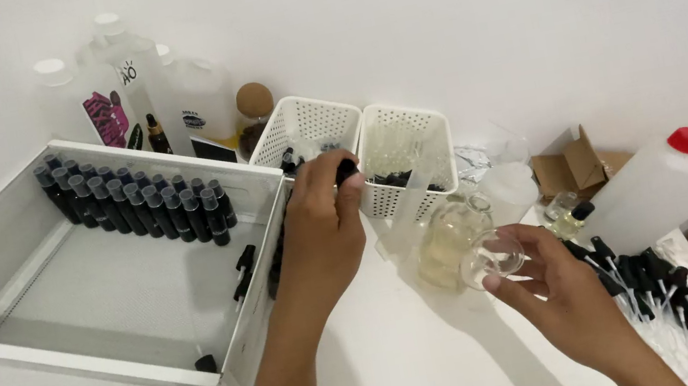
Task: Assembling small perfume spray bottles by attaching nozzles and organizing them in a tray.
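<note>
Clear glass funnel [493, 257] pinched in right-hand fingers [520, 270]; left fingers [334, 187] clamp black cap [346, 171].

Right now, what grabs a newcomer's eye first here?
The left hand pinching a small black cap at the white baskets by the wall, and the right hand tilting a small clear glass bottle mid-table. On the left, a row of dark bottles lines the back of the white drawer.
</note>
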